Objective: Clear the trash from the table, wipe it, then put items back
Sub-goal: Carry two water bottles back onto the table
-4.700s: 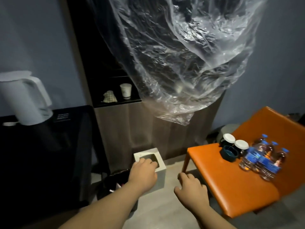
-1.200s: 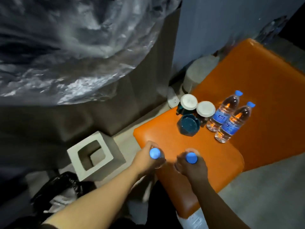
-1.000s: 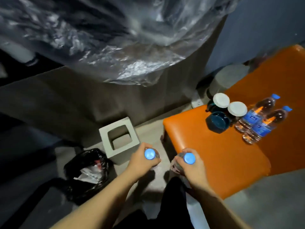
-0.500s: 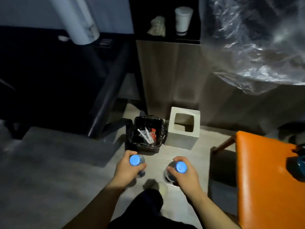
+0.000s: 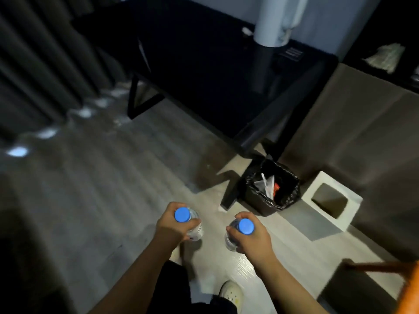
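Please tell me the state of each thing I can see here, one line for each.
Left hand: grips the left bottle, upright, blue cap on.
Right hand: grips the right bottle, upright, blue cap on.
Trash bin: open, black liner, wrappers inside.
White box: on floor beside bin, opening up.
Kettle: upright on black table.
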The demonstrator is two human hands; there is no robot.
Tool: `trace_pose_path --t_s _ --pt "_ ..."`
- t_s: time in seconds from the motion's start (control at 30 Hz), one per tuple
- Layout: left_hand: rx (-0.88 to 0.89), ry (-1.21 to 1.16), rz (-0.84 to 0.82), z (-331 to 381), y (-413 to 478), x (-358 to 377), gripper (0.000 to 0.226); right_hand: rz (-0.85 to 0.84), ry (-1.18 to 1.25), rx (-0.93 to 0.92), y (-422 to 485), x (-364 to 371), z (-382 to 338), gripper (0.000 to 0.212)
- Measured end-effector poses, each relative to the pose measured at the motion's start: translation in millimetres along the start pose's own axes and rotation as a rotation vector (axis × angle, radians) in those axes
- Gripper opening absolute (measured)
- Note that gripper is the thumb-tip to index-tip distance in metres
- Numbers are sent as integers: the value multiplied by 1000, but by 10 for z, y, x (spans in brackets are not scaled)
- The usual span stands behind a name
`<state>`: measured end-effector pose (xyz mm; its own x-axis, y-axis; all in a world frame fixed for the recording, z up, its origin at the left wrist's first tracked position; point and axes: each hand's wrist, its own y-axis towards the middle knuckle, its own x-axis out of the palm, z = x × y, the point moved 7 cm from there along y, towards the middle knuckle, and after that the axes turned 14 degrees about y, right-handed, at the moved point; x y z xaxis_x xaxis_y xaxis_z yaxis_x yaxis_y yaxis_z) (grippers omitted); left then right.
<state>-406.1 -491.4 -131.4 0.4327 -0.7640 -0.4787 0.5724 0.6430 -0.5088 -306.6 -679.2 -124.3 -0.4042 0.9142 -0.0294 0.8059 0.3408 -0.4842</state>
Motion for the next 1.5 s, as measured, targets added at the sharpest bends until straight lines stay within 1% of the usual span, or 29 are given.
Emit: trace_pose_path --t_s 0.1,0.2,0.3,0.43,0.6,0.7,0.83,0.93,1.03,1.17,1.23,1.3,1.4,1.5 --pt "20 -36 104 -84 129 -525 51 -60 -3 5 160 569 -107 23" --pt "-22 -99 103 -149 393 -993 48 -106 -6 0 355 1184 -249 25" --pt "-81 -133 91 -192 748 -1467 37 -127 -5 -14 555 1783 -412 25" --pt "-39 -105 137 -138 1182 -2115 39 -144 30 -12 791 2481 -624 25" --pt "21 -73 177 53 1678 -2701 38 -191 75 -55 1120 3154 -1019 26" --pt "28 -132 181 218 1927 -2890 35 -180 68 -112 1336 3377 -1296 29" --pt "61 -190 222 639 2401 -3184 35 -168 103 -187 1775 3706 -1784 25" --pt "87 -240 257 1070 2817 -3432 33 -174 150 -246 2225 3956 -2263 26" --pt "175 -235 326 1669 3208 -3670 36 -230 172 -323 2677 4187 -2844 29" --pt "246 -222 406 2467 3633 -4001 43 -289 160 -432 3163 4388 -3669 27" --pt "296 -223 433 2790 3831 -4141 45 -305 198 -456 3356 4437 -4033 26" --pt "354 -231 454 3087 4032 -4259 42 -301 239 -465 3538 4464 -4350 25" --pt "416 -262 439 3496 4358 -4373 38 -272 273 -469 3811 4471 -4709 22" --pt "421 -289 353 3799 4739 -4369 37 -199 275 -467 4117 4448 -4908 19"
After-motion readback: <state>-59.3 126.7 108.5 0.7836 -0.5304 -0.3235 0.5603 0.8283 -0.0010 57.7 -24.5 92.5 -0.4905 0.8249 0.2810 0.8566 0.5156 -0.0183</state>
